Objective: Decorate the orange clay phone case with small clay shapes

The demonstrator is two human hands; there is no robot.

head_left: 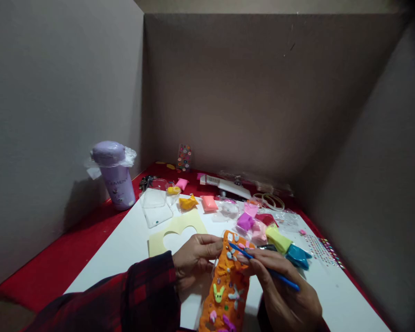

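My left hand [198, 258] grips the upper left edge of a phone case [224, 281] covered in orange clay. Small clay shapes dot its face, among them a yellow-green bunny head [218, 293], a pale grey figure and pink and purple bits. In my right hand [287, 290] is a blue modelling tool [280, 277], held like a pen. Its tip lies over the top part of the case, by some white and grey-blue clay pieces; whether it touches them I cannot tell. The case tilts up toward me, and its lower end runs out of view.
Packets of coloured clay, including a blue one [298, 256] and an orange one [188, 202], lie across the white board [103, 263]. Clear phone cases [155, 214] and yellow paper with a heart cut-out [155, 240] are at left. A purple tumbler [115, 180] stands far left; gem stickers [323, 251] lie right.
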